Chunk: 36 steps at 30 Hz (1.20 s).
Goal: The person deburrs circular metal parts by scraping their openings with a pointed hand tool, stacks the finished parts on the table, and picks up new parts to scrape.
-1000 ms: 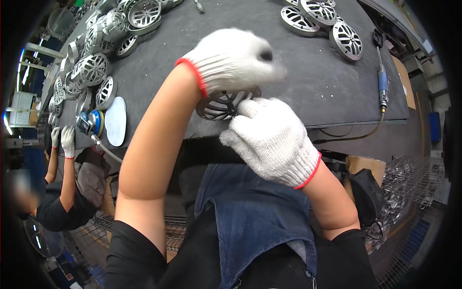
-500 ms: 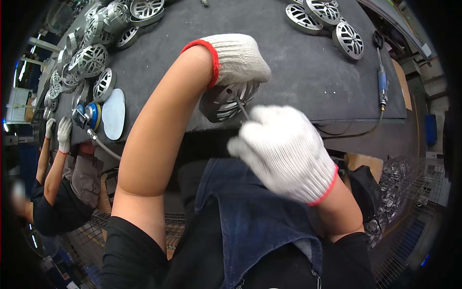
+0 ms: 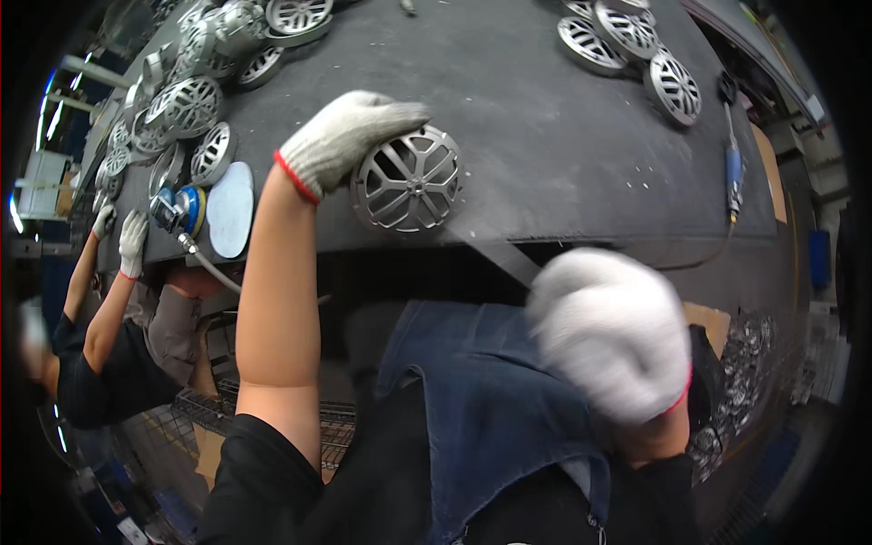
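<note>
Head view: my left hand [image 3: 341, 136] is gripping round metal grille [image 3: 407, 180] by rim at its 10 o'clock, on dark bench [image 3: 545, 136] near front edge. My right hand [image 3: 613, 341], blurred, is closing on thin tool. Grille likely rigid, light; rim safest hold.

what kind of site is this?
Likely a metal finishing workshop. The left hand holds a round metal grille on a dark workbench, more grilles are piled at its far side, and a blue sander lies nearby.
</note>
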{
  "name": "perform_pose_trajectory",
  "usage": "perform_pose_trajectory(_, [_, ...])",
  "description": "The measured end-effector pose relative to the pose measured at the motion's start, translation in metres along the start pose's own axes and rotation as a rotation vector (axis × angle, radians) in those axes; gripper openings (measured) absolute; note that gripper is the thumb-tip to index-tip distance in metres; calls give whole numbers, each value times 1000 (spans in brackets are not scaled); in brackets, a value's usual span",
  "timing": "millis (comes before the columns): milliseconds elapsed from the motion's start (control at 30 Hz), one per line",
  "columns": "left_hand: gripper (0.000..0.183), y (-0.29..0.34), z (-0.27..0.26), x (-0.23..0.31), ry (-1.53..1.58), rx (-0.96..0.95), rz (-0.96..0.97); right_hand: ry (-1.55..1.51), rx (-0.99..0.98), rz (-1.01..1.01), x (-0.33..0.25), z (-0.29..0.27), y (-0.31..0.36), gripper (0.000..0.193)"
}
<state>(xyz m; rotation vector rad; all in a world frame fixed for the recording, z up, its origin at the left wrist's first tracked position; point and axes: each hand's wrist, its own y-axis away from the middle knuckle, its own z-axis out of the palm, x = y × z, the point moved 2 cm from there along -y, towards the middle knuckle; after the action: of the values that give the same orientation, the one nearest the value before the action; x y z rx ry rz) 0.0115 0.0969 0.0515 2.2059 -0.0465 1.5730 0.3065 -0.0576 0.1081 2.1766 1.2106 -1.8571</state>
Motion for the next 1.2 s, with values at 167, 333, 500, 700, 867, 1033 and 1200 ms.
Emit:
perform_pose_trajectory(167, [37, 22, -17, -68, 310, 174, 31, 132, 625, 310, 91, -77, 33, 23])
perform_pose_trajectory(333, [35, 38, 0, -70, 317, 384, 89, 219, 717, 418, 182, -118, 43, 23])
perform_pose_trajectory(500, [36, 40, -1, -82, 346, 383, 194, 185, 750, 420, 181, -113, 43, 18])
perform_pose_trajectory(700, [40, 34, 1, -76, 253, 404, 211, 149, 844, 452, 175, -111, 36, 12])
perform_pose_trajectory(867, [39, 30, -7, -83, 321, 358, 164, 129, 883, 446, 174, -109, 31, 15])
perform_pose_trajectory(1033, [36, 26, -4, -78, 411, 368, 95, 94, 890, 455, 181, -117, 36, 17])
perform_pose_trajectory(1200, [34, 26, -2, -71, 483, 379, 29, 122, 982, 439, 179, -116, 31, 40])
